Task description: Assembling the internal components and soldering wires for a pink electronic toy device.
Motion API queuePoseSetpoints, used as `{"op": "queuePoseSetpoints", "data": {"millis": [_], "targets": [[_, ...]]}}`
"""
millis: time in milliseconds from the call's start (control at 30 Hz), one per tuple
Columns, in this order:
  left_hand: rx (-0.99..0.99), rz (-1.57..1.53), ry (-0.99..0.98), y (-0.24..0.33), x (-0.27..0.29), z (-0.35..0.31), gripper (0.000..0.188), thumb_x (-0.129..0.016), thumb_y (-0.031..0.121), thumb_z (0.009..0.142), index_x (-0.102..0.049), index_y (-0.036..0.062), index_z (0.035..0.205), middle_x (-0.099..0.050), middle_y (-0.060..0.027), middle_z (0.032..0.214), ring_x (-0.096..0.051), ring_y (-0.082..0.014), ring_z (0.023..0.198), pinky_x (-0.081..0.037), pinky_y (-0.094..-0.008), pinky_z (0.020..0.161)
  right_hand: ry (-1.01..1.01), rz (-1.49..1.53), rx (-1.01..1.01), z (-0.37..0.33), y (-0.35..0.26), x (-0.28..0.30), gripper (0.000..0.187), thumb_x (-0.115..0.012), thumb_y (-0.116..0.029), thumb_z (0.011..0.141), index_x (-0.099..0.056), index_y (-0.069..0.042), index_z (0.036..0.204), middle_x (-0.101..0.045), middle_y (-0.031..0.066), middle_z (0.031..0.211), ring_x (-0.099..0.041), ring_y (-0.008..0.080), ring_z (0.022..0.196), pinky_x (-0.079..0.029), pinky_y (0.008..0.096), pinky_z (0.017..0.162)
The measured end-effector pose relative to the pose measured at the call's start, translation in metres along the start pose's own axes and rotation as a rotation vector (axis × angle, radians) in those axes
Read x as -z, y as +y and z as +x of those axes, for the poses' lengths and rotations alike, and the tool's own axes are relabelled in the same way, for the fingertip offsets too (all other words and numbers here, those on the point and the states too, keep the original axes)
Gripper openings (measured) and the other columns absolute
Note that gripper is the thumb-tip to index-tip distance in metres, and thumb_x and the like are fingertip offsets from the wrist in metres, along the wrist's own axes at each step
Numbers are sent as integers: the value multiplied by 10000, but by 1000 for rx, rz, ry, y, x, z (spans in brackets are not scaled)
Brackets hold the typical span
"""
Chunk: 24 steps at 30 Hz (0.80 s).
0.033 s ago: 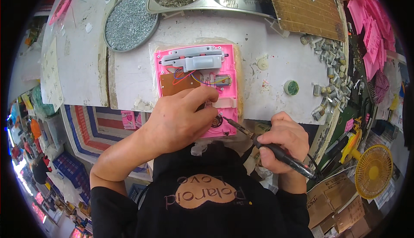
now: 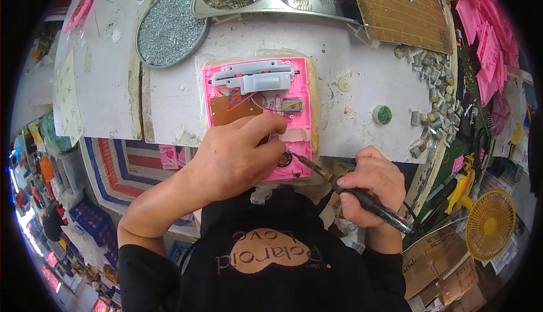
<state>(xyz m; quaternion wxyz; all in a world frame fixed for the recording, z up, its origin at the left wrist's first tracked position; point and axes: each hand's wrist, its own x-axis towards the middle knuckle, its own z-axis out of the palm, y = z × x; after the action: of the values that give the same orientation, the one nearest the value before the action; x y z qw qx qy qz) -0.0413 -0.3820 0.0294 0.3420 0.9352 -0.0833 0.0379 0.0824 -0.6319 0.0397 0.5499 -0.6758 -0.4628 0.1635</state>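
Note:
A pink plastic casing [image 2: 308, 80] lies on the table in front of me. It holds a brown circuit board [image 2: 226, 111], a grey plastic part [image 2: 266, 81], a small metal motor [image 2: 292, 105] and thin coloured wires. My left hand [image 2: 237, 153] rests over its lower left, fingers pinched beside a round dark speaker [image 2: 284, 160]; what they pinch is hidden. My right hand [image 2: 370, 187] grips a soldering iron [image 2: 367, 199] by its black handle. The iron's tip reaches the right edge of the speaker; whether it touches cannot be told.
Beyond the casing stand a round tray of screws [image 2: 172, 29] and a steel tray [image 2: 274, 12] with small metal parts. Several small motors [image 2: 432, 119] pile up along the right edge, near a green-topped round tin [image 2: 382, 115]. A yellow fan [image 2: 491, 225] is at lower right.

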Motion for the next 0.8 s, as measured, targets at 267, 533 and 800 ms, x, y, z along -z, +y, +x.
{"op": "queuePoseSetpoints", "data": {"millis": [267,533,800], "targets": [[-100,88,-107,-1,9,3,263,-775,86,718,-718,66,973,-637,-91,1115,-687,-251,838,-572,-355,640,-16,0,-11,2,-1,-1,217,-757,-50,712,-712,-50,924,-599,43,640,-526,227,508,-472,363,628],[-119,113,-155,-1,13,6,235,-737,105,740,-711,56,968,-634,-87,1124,-685,-243,852,-572,-351,635,-30,-17,-10,7,-1,-4,201,-756,-46,728,-710,-49,924,-595,43,639,-535,227,514,-474,360,628],[-114,129,-171,0,13,6,231,-739,124,756,-703,56,974,-628,-82,1137,-681,-235,854,-571,-349,630,-46,-42,-28,10,-3,-5,216,-757,-30,717,-715,-57,927,-588,37,637,-535,223,515,-482,360,637]]}}
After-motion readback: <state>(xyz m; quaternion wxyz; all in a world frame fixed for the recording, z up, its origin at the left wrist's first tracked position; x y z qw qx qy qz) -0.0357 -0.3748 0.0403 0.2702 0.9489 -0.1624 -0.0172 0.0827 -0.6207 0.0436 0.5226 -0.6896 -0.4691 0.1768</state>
